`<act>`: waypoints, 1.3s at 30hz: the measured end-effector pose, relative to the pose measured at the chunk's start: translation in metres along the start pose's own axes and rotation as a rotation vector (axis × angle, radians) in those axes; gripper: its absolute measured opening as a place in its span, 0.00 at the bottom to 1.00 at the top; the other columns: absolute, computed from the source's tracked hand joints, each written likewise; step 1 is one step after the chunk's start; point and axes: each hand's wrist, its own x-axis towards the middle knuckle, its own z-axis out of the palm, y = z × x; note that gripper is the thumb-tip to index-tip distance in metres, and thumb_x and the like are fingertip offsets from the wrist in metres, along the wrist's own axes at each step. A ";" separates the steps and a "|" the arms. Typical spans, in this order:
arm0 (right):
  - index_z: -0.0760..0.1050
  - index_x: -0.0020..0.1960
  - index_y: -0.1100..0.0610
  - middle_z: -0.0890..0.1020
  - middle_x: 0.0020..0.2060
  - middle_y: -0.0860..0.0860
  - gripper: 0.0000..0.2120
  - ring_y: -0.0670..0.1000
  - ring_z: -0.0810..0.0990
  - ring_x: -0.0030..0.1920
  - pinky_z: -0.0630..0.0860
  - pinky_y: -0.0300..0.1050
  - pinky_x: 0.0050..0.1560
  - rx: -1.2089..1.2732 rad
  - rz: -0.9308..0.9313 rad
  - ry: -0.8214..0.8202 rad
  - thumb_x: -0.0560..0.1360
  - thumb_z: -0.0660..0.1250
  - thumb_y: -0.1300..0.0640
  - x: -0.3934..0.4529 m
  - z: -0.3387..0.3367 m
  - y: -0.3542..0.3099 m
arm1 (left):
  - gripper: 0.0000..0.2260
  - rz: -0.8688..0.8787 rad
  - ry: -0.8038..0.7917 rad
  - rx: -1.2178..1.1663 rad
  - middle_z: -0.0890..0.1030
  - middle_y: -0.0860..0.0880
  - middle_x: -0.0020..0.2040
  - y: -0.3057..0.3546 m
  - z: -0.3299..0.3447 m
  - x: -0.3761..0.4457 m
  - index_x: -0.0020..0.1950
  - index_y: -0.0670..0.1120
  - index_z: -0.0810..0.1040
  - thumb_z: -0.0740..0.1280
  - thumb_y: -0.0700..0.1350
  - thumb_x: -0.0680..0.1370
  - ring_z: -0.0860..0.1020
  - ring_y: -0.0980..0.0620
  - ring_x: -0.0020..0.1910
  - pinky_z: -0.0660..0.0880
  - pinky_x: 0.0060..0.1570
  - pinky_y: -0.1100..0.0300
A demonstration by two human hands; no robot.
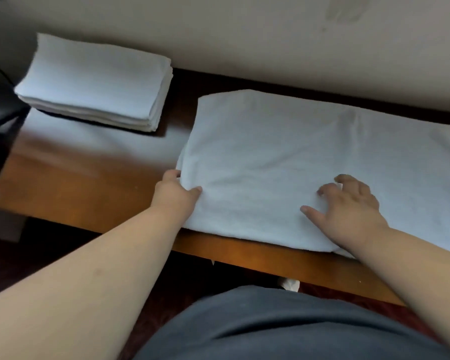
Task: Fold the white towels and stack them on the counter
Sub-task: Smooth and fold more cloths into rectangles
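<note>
The left hand [176, 194] has its grip on the near left corner of a white towel [283, 157], thumb on top of the cloth and fingers tucked under the edge, so the corner is pinched between them. The right hand [348, 209] lies flat on top of the same towel near its front edge, fingers spread and relaxed, pressing the cloth down with nothing grasped. The towel is spread wide across the wooden worktop [70, 183], folded at least once so its left edge looks doubled, its far edge close to the pale wall [244, 35] and its right end running out of view. Well apart to the left, at the back of the worktop, sits a neat stack of folded white towels [96, 81], several layers high. A dark grey garment [270, 328] on the person's body fills the lower part of the view.
</note>
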 end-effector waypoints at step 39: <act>0.81 0.54 0.58 0.78 0.55 0.58 0.13 0.61 0.77 0.53 0.74 0.49 0.53 -0.213 -0.772 0.250 0.76 0.59 0.62 0.255 -0.133 -0.247 | 0.15 0.883 -0.385 0.042 0.75 0.58 0.59 0.008 -0.044 0.051 0.49 0.54 0.82 0.57 0.57 0.79 0.68 0.55 0.60 0.62 0.62 0.59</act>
